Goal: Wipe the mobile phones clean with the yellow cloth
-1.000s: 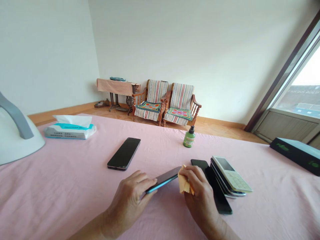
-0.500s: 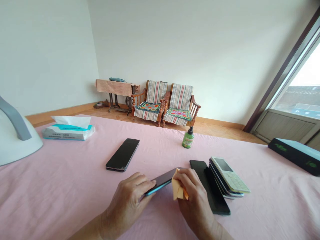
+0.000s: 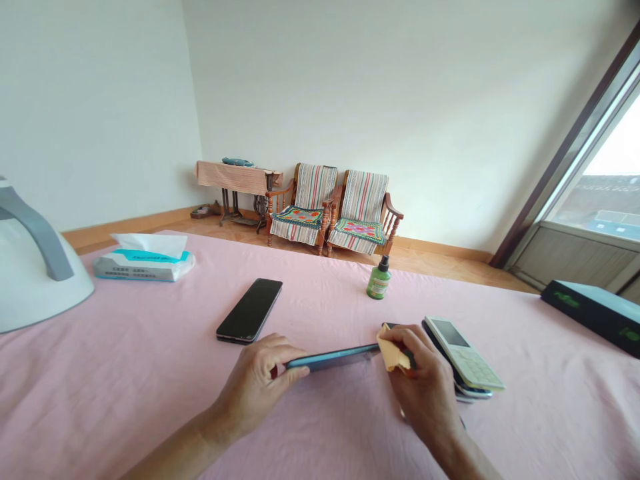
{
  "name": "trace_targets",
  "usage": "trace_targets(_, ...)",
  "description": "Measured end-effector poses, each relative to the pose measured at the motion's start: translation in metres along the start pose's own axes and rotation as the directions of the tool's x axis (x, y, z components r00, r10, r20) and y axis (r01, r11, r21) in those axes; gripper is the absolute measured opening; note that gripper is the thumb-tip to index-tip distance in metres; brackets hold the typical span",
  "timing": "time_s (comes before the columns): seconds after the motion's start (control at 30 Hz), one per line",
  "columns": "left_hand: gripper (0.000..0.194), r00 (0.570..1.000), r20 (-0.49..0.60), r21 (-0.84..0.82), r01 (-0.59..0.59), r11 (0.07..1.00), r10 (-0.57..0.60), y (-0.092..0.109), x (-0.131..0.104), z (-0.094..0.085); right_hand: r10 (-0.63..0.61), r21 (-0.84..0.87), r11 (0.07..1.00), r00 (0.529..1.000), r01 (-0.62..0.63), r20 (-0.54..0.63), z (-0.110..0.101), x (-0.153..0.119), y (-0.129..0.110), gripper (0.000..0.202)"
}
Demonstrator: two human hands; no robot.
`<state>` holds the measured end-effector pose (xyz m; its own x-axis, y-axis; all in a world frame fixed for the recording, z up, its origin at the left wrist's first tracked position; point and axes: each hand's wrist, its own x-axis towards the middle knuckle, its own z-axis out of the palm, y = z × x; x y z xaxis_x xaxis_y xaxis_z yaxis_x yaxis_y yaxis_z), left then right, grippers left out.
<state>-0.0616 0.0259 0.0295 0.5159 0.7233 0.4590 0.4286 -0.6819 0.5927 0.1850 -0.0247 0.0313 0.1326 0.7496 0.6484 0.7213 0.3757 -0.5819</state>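
Hands: two — left hand (image 3: 261, 379), right hand (image 3: 426, 381)
Phones (image 3: 334, 357): four at least — I can't count the stack (image 3: 466, 355) from here
Cloth (image 3: 392, 351): one
Spray bottle (image 3: 379, 283): one
Tissue pack (image 3: 145, 265): one
Black box (image 3: 595, 319): one
Chairs (image 3: 305, 217): two

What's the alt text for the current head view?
A left hand holds a blue-edged phone above a pink tablecloth; the right hand pinches a yellow cloth by the phone's other end. A black phone lies beyond the left hand, a green bottle stands farther back, and a stack of phones lies beside the right hand.
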Motion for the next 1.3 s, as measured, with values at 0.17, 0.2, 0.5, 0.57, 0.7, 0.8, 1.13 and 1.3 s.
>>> trace_targets(0.17, 0.011, 0.997, 0.077, -0.082, 0.024, 0.996, -0.018, -0.009, 0.005, -0.008, -0.01, 0.021, 1.0, 0.987, 0.006, 0.161, -0.004, 0.001, -0.005, 0.025)
trace_targets(0.2, 0.011, 0.996, 0.091, -0.099, 0.023, 0.995, -0.014, -0.011, 0.006, -0.011, -0.013, 0.02, 1.0, 0.983, 0.01, 0.185, -0.005, 0.0, -0.006, 0.026)
trace_targets(0.5, 0.016, 0.983, 0.151, -0.118, -0.09, 0.989, 0.107, -0.016, 0.007, -0.017, -0.149, 0.027, 0.989, 0.956, 0.147, 0.252, 0.004, -0.008, -0.028, 0.031)
trace_targets(0.57, 0.016, 0.981, 0.152, -0.108, -0.104, 0.989, 0.12, -0.016, 0.007, -0.015, -0.194, 0.05, 0.981, 0.949, 0.188, 0.25, 0.008, -0.01, -0.033, 0.032)
trace_targets(0.7, 0.015, 0.983, 0.142, -0.099, -0.106, 0.989, 0.119, -0.014, 0.007, -0.015, -0.213, 0.041, 0.977, 0.938, 0.21, 0.273, 0.006, -0.01, -0.03, 0.034)
trace_targets(0.8, 0.017, 0.982, 0.142, -0.095, -0.111, 0.989, 0.124, -0.013, 0.009, -0.016, -0.199, 0.005, 0.979, 0.94, 0.206, 0.276, 0.001, -0.009, -0.026, 0.03)
trace_targets(1.13, 0.031, 0.979, 0.139, -0.11, -0.138, 0.984, 0.152, -0.009, 0.008, -0.017, -0.191, 0.016, 0.98, 0.932, 0.196, 0.308, 0.005, -0.007, -0.031, 0.03)
trace_targets(1.3, 0.022, 0.979, 0.131, -0.095, -0.142, 0.985, 0.154, -0.009, 0.008, -0.016, -0.193, -0.008, 0.979, 0.941, 0.203, 0.279, 0.003, -0.007, -0.028, 0.03)
